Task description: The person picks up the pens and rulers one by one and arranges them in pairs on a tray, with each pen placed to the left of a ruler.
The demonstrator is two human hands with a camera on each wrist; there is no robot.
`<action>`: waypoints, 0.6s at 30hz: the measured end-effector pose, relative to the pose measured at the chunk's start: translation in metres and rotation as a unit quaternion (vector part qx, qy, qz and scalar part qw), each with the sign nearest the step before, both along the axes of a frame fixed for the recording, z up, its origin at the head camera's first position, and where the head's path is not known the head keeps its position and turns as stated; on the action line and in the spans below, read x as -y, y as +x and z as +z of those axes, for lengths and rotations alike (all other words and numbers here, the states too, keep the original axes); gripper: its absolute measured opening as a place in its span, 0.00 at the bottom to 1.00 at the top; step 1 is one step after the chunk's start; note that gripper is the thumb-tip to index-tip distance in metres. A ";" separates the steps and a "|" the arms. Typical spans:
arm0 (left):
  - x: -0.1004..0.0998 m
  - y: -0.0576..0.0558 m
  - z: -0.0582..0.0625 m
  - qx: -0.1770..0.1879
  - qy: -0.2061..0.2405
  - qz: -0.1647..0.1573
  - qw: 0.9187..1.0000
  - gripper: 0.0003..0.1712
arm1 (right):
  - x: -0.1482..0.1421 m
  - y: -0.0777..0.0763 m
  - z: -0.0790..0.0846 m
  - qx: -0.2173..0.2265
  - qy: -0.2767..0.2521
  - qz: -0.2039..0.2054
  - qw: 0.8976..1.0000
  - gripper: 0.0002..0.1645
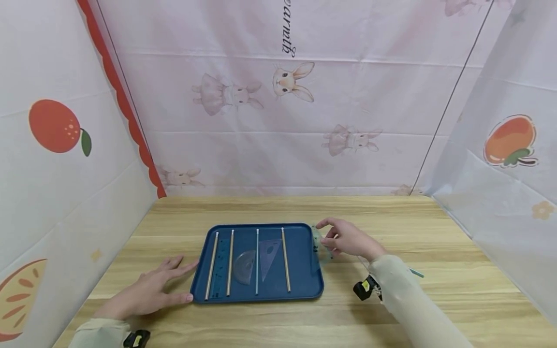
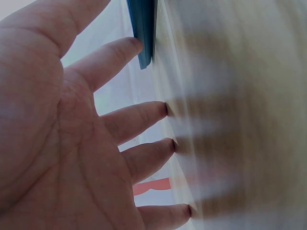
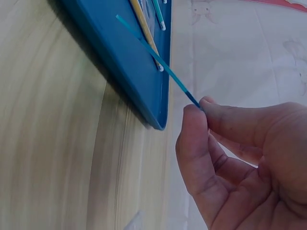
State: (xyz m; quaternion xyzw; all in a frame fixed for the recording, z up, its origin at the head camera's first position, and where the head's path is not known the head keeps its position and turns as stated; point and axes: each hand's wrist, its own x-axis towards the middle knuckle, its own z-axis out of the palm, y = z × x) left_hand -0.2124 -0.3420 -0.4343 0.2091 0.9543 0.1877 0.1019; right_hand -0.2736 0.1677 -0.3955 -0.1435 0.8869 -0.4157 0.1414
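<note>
My right hand [image 1: 348, 239] pinches a translucent green ruler [image 1: 321, 245] between thumb and forefinger at the tray's right edge. In the right wrist view the ruler [image 3: 165, 67] is seen edge-on, tilted, its far part over the tray. My left hand [image 1: 150, 290] lies spread at the tray's left side, with thumb and a finger touching its rim. The blue tray [image 1: 302, 261] bears gold pencils [image 1: 285, 261], a light blue pencil [image 1: 257, 261], a teal ruler [image 1: 221, 266], a clear protractor [image 1: 243, 267] and a clear set square [image 1: 270, 256].
A light blue pencil end [image 1: 416, 272] shows beside the right sleeve, which hides the rest. A clear piece [image 3: 134, 221] of unclear kind stands at the lower edge of the right wrist view. The wooden table [image 1: 261, 324] is bounded by printed cloth walls [image 1: 270, 159].
</note>
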 end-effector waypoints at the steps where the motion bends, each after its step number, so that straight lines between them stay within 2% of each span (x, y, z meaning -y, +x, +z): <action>1: 0.000 0.000 0.000 -0.001 0.000 -0.001 1.000 0.50 | 0.002 -0.001 0.000 0.001 -0.001 0.001 1.000 0.25; 8: 0.000 -0.001 0.000 0.001 0.000 0.000 1.000 0.51 | 0.014 -0.006 -0.002 0.008 0.004 0.003 1.000 0.24; 15: 0.001 -0.001 0.000 0.003 -0.001 0.000 1.000 0.51 | 0.029 -0.013 -0.004 0.003 0.021 0.023 1.000 0.24; 18: 0.001 -0.001 -0.001 0.001 0.001 -0.002 1.000 0.51 | 0.036 -0.015 -0.006 0.010 0.030 0.018 0.999 0.24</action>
